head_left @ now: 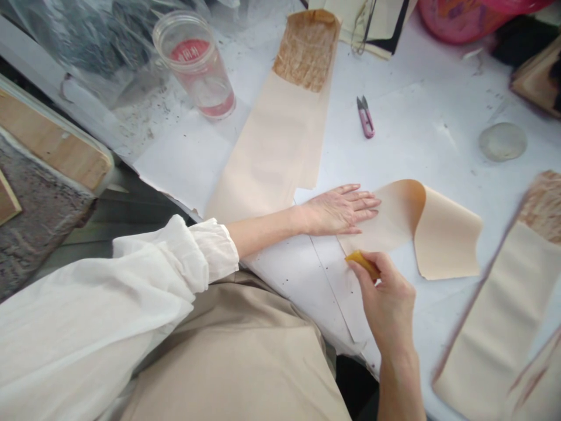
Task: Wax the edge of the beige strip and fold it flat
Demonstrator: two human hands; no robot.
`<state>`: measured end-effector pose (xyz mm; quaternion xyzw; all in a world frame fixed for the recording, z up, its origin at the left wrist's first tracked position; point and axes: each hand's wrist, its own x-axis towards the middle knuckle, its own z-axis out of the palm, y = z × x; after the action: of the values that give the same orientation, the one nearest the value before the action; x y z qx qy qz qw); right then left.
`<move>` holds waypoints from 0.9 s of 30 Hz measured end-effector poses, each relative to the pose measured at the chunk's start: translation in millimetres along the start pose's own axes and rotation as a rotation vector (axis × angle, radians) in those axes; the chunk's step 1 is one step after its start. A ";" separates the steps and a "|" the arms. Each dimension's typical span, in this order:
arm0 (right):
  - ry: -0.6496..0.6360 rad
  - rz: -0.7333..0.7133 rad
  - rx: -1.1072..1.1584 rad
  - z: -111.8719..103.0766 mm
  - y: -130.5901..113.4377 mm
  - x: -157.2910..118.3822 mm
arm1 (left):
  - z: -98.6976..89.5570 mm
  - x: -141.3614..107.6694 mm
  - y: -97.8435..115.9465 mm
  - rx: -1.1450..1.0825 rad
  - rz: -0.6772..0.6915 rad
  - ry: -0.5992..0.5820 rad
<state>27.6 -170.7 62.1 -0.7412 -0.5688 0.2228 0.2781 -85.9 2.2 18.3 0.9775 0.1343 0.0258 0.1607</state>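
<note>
My left hand (339,210) lies flat with its fingers stretched out, pressing on the near end of a beige sheet (449,234). That sheet curls up and folds over toward the right. Just below, my right hand (388,295) pinches a small yellow block (363,263) between thumb and fingers, close to the sheet's near edge. I cannot make out what the block is made of. Beyond my left forearm stretches a long beige strip (280,137) with a brown, wrinkled patch at its far end.
Thread snips (366,118) lie on the white tabletop (407,131). A clear cup (199,70) stands at the back left, a round translucent disc (502,142) to the right. Another beige piece (495,316) lies along the right side. A pink container (464,20) sits at the back.
</note>
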 end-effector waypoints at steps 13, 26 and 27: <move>-0.020 0.016 0.035 -2.5 3.6 0.5 | 2.4 -0.1 -0.8 0.016 0.002 0.015; -0.054 0.072 0.094 -3.6 5.7 -3.6 | 1.8 0.1 -1.0 0.000 0.011 0.023; 0.016 0.103 0.099 -6.1 6.8 -2.8 | 1.3 0.1 -0.7 0.000 0.010 0.018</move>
<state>35.8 -175.7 62.2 -0.7567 -0.5160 0.2586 0.3072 -85.9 2.5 16.9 0.9778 0.1310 0.0354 0.1594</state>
